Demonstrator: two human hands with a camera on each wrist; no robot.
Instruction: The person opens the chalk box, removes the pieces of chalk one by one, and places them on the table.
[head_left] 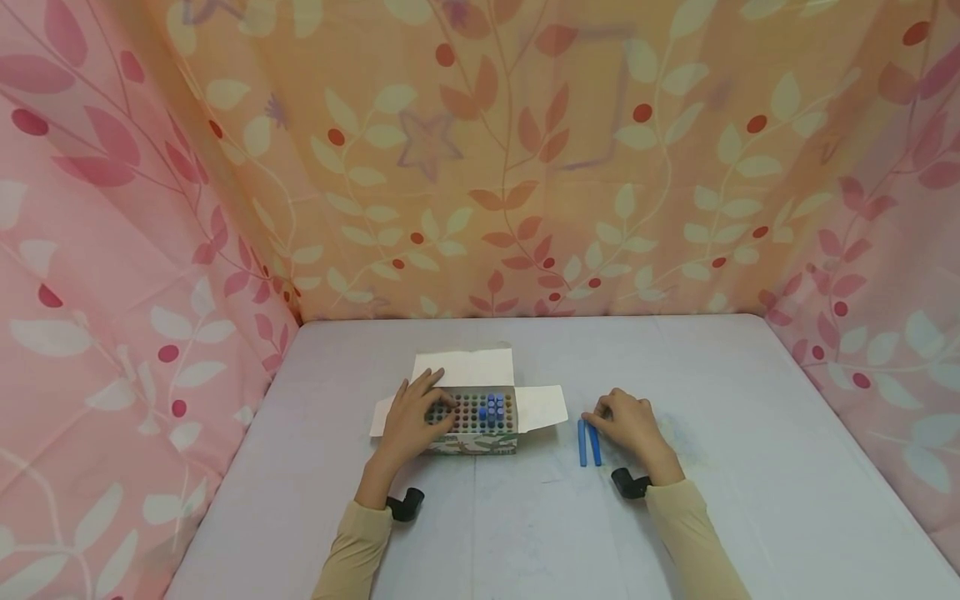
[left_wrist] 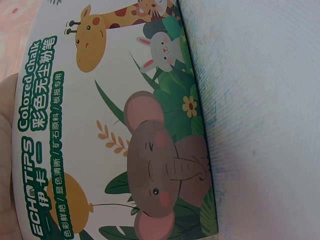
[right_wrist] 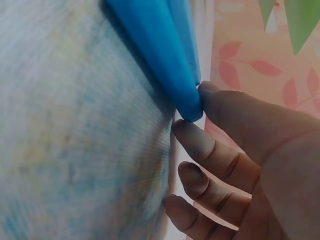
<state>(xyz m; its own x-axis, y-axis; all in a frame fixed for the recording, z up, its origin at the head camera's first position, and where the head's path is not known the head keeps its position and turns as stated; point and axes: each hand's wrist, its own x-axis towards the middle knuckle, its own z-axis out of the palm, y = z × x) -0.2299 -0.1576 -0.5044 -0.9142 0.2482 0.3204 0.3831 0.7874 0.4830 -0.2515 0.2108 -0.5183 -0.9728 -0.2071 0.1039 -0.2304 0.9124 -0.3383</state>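
In the head view an unlidded box of chalk [head_left: 470,444] stands at the table's middle, several blue chalk ends [head_left: 491,409] showing among the dark holes. My left hand [head_left: 408,421] lies over its left part, thumb and forefinger bent toward the holes, other fingers stretched to the back. I cannot tell whether those fingertips grip anything. The left wrist view shows the box's printed front with an elephant [left_wrist: 155,165]. To the right of the box, my right hand [head_left: 628,427] pinches the far end of a blue chalk stick [right_wrist: 160,55] between thumb and forefinger. A second blue chalk stick [head_left: 582,443] lies beside it.
The box's white back flap [head_left: 472,367] and right flap [head_left: 542,407] stand spread outward; the left flap is partly behind my left hand. Faint coloured chalk smears [head_left: 682,442] mark the white tablecloth [head_left: 787,483] at the right. Flowered curtains [head_left: 525,167] surround the table.
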